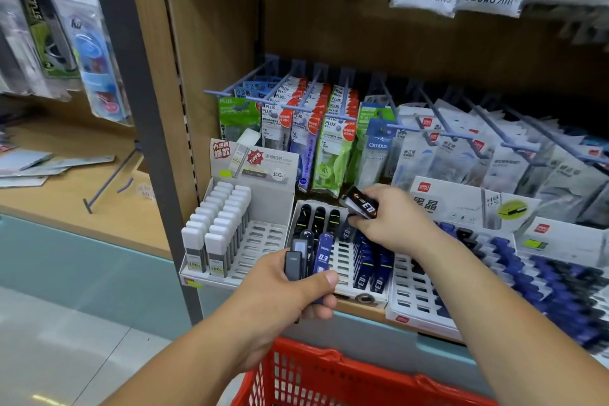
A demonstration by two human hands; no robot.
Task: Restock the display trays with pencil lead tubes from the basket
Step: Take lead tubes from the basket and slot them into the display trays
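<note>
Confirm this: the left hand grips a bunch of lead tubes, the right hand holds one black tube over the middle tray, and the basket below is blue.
One detail is wrong: the basket is red, not blue, as the head view shows. The rest stands: the left hand grips a bunch of lead tubes, and the right hand holds one black tube over the middle tray.

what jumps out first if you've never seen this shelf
The hands at centre: the right hand pinches a dark lead tube over the middle tray, while the left hand grips a bunch of tubes just below. The red basket sits at the bottom edge.
</note>
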